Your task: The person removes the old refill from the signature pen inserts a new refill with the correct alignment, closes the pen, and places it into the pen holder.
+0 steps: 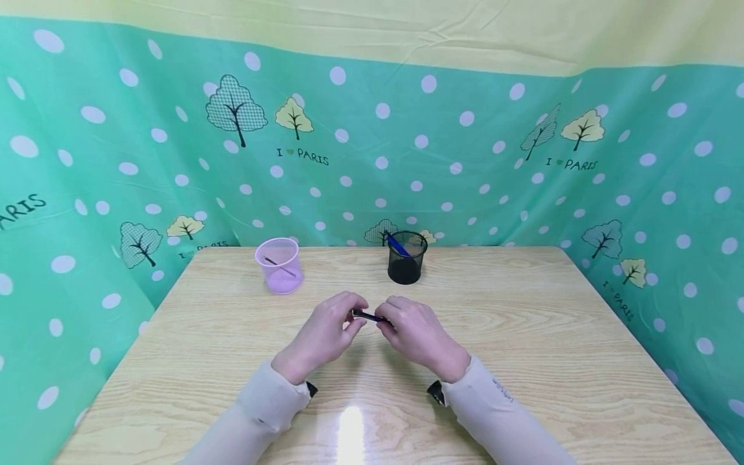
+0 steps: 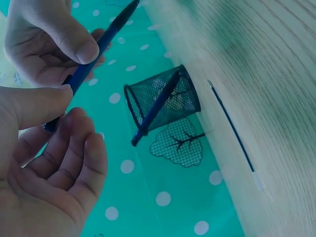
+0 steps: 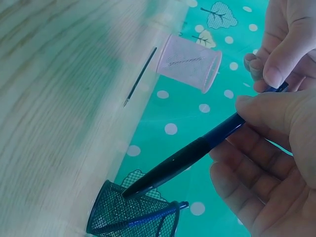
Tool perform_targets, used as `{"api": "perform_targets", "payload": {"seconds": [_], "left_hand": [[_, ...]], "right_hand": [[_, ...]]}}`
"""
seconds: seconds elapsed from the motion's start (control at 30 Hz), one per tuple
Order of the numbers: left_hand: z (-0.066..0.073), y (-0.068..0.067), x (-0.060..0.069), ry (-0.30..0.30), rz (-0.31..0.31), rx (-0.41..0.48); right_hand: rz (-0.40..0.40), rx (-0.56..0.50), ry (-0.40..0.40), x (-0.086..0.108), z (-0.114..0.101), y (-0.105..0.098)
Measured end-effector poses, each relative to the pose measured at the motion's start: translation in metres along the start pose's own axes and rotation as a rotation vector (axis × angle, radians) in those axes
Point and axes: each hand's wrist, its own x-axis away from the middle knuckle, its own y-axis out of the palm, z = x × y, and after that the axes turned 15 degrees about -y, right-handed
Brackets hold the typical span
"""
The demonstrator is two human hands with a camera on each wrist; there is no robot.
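A blue and black pen (image 1: 369,316) is held level above the table between both hands. My left hand (image 1: 327,328) pinches its clip end between thumb and fingers. My right hand (image 1: 416,330) grips the barrel from the other side; in the right wrist view the black front part of the pen (image 3: 173,165) points away from the fingers. A thin dark pen refill (image 2: 233,131) with a metal tip shows against the table in both wrist views; in the head view I cannot make it out.
A pink mesh pen holder (image 1: 283,265) with a thin dark stick inside stands at the back left of the wooden table (image 1: 523,361). Back centre is a black mesh pen holder (image 1: 405,268) holding a blue pen (image 1: 398,245). A dotted green curtain (image 1: 360,155) hangs behind.
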Motion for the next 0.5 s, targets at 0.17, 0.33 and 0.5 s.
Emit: {"api": "perform_targets", "payload": {"seconds": [0.17, 0.33, 0.5], "left_hand": [[-0.002, 0.000, -0.001, -0.015, 0.010, 0.016], [-0.007, -0.001, -0.002, -0.029, 0.018, 0.030], [-0.011, -0.001, -0.003, -0.056, 0.011, 0.049]], "right_hand": [[0.013, -0.016, 0.014, 0.000, 0.002, -0.004], [0.027, -0.039, 0.045, 0.002, 0.007, -0.007], [0.052, -0.057, 0.061, 0.002, 0.010, -0.011]]}}
